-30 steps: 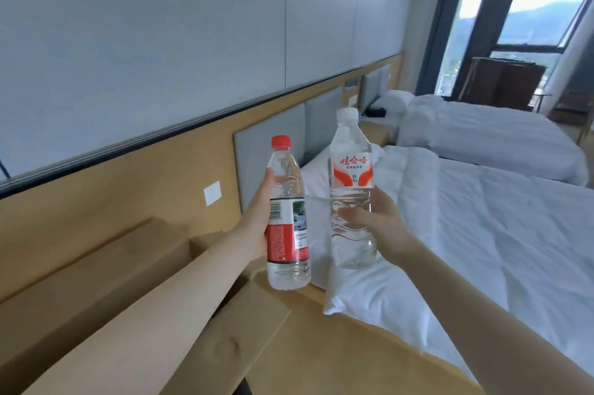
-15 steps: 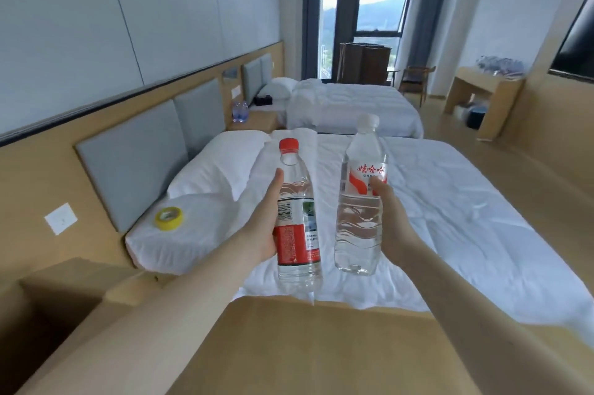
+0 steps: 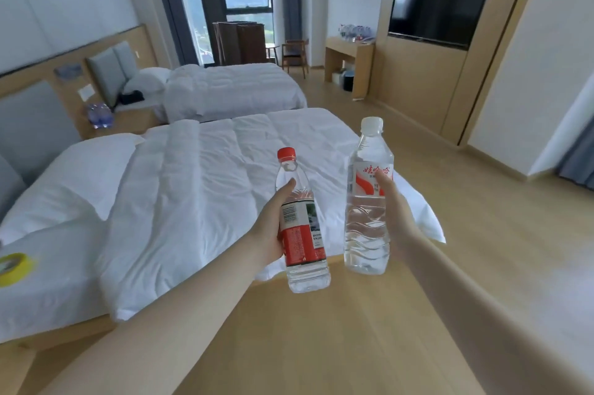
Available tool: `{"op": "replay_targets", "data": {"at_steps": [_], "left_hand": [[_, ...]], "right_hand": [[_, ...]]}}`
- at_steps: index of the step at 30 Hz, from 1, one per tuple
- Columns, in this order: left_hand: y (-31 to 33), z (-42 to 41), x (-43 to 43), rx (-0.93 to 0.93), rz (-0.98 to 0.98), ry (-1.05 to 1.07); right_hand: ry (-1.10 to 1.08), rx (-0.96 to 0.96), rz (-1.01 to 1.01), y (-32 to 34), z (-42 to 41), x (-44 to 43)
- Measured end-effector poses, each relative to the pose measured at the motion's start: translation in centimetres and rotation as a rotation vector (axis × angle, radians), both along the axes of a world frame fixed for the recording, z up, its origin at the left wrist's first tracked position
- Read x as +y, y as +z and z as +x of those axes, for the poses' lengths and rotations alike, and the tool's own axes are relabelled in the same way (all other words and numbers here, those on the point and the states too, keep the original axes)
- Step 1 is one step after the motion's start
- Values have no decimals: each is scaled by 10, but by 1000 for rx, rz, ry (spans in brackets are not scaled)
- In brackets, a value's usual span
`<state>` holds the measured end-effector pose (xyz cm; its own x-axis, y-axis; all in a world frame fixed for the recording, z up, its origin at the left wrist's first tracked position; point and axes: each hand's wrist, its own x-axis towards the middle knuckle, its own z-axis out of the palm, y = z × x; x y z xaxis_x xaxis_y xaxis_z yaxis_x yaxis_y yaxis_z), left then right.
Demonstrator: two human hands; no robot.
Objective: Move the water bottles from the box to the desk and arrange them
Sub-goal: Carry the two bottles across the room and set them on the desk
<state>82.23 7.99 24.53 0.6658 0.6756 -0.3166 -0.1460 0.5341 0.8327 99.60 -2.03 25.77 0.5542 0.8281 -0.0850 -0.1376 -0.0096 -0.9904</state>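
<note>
One red-capped bottle [image 3: 302, 233] in left hand [image 3: 270, 235], white-capped bottle [image 3: 366, 227] in right hand [image 3: 396, 219]

Yellow tape roll [image 3: 11, 267]: clipped by left edge.
Clear plastic bottles [image 3: 353, 31] on far pale wooden desk [image 3: 362, 69]: too small for me to count.
Bluish bottles [image 3: 100, 114] on wooden bedside table [image 3: 128, 125]: blurred.

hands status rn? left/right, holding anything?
Left hand: closed around the red-capped bottle, held upright.
Right hand: closed around the white-capped bottle, held upright.
</note>
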Motion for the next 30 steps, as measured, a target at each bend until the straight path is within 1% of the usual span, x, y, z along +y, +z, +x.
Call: {"op": "replay_targets", "data": {"at_steps": [3,7,10,13,18,26,30], "left_hand": [[-8,38,-7,38,21,-83],[-17,86,-10,65,41,-145],[-23,119,-6,30,24,-246],[-27,155,5,1,19,-305],[-31,219,36,-14,36,-374],[-36,308,111,-29,219,-433],[-53,344,137,-11,201,-486]], "right_hand": [[-102,33,-7,-6,28,-21],[-179,42,17,-12,60,-42],[-241,91,34,-17,84,-49],[-318,78,12,-21,111,-47],[-407,62,-23,-21,160,-27],[-502,-23,-59,-16,227,40],[-530,-13,-69,-30,253,64]]}}
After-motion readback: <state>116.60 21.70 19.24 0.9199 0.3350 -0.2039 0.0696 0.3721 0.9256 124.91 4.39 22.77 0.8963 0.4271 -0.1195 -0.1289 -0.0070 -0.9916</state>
